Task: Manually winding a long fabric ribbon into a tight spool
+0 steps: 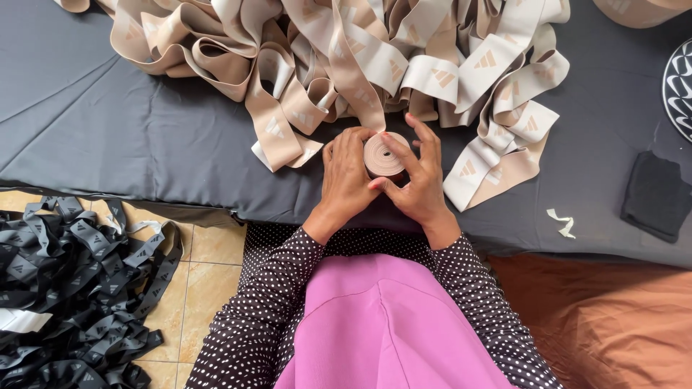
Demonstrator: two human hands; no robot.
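Observation:
Both my hands hold a small tightly wound roll of beige elastic band [383, 154] over the front edge of a dark grey covered surface [115, 130]. My left hand [344, 179] cups the roll's left side. My right hand [417, 181] grips its right side, fingers spread over the top. A strip runs from the roll up into a big loose heap of beige and cream band [346, 57] lying on the surface just beyond my hands.
A pile of black band [72, 288] lies on the tiled floor at lower left. A folded black cloth [654, 196] and a small cream scrap [562, 223] sit at the right. A black-and-white patterned round object [679, 88] shows at the right edge. Orange-brown fabric [613, 317] lies lower right.

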